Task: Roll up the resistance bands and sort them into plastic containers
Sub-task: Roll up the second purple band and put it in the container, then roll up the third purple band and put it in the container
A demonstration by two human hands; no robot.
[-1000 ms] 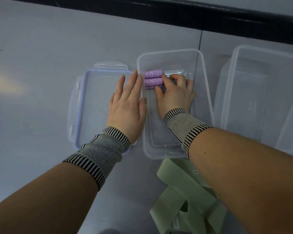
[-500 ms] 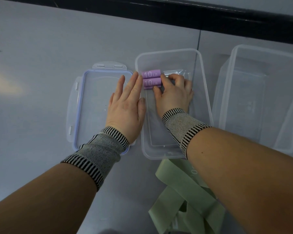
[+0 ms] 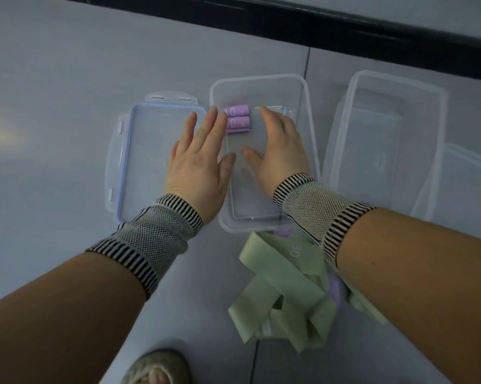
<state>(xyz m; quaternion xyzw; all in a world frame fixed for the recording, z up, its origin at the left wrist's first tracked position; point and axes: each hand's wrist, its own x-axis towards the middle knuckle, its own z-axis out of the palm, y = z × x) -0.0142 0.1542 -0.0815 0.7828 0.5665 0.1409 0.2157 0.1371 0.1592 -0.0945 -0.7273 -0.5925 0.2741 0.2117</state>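
Two rolled purple bands (image 3: 238,120) marked 10 LB lie side by side at the far left inside a clear plastic container (image 3: 303,87). My right hand (image 3: 280,151) hovers inside that container to the right of the rolls, fingers spread, holding nothing. My left hand (image 3: 199,164) rests flat against the container's left wall, fingers extended, partly over a clear lid (image 3: 147,151) with a blue seal. A loose heap of green bands (image 3: 286,295) marked 30 lies on the near side of the container, with a bit of purple band (image 3: 336,289) under my right forearm.
A second clear container (image 3: 386,128) stands to the right, with another clear plastic piece (image 3: 461,189) at the far right edge. A dark strip (image 3: 289,20) runs along the far side of the grey surface. A slippered foot (image 3: 156,367) shows at the bottom.
My right hand has let go of the near purple roll and drawn back with fingers spread. Both rolls stay in the container. My left hand has kept its place.
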